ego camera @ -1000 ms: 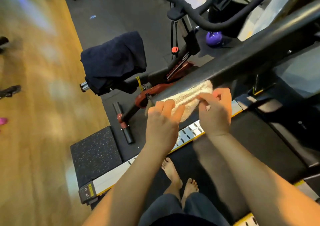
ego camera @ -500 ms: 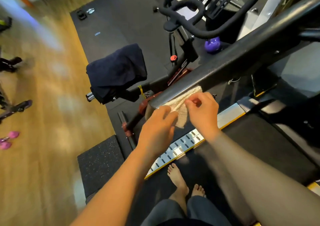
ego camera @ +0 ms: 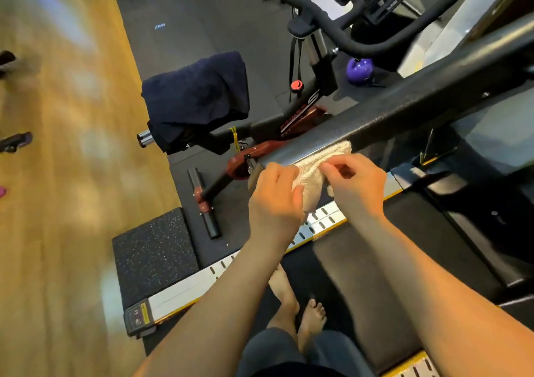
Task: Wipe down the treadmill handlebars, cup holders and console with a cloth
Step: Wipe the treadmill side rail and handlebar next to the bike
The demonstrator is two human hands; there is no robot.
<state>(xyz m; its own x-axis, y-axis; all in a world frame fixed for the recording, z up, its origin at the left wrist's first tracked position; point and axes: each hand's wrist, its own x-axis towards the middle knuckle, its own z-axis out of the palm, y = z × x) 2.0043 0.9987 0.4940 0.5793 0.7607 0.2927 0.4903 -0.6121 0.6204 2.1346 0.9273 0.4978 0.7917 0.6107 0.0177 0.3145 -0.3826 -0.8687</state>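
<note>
Wooden gym floor (ego camera: 57, 174) lies left of my left hand (ego camera: 274, 200), which with my right hand (ego camera: 355, 186) grips the cloth (ego camera: 313, 168) wiping the handlebar (ego camera: 404, 107) end just above; next, I'd slide it rightward along the bar.

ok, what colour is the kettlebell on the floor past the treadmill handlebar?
Purple. The kettlebell shows best in the head view, the only view here.

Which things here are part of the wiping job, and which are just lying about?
In the job: cloth, held by left hand and right hand; treadmill handlebar it touches.
Lying about: exercise bike, dark towel on its seat, purple kettlebell, speckled mat.
</note>
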